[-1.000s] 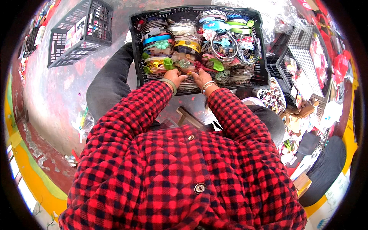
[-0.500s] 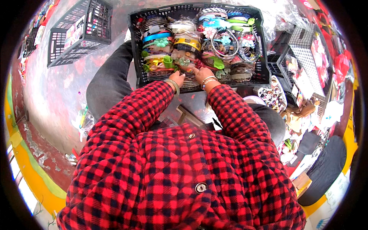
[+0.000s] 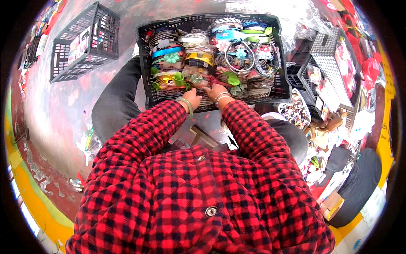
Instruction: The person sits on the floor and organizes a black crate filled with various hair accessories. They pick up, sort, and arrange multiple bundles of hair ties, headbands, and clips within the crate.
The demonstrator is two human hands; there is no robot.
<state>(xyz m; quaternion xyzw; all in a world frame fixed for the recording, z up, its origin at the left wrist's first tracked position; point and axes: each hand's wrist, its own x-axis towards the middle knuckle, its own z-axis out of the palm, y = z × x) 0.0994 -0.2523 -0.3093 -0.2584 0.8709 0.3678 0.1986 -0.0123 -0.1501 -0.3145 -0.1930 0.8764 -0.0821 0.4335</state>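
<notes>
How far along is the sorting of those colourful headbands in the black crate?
The black crate already looks nearly full: headbands stand packed in rows across it. In hand: the left hand and right hand both reach into the crate's near edge, fingers among the headbands there; what they grip is too small to tell. Left: probably tidying the loose hoops lying on top.

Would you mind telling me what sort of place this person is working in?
Probably a market stall or small wholesale shop for hair accessories. Both hands, left hand and right hand, reach into a black crate packed with colourful headbands, with more crates and bagged goods on the floor around.
</notes>
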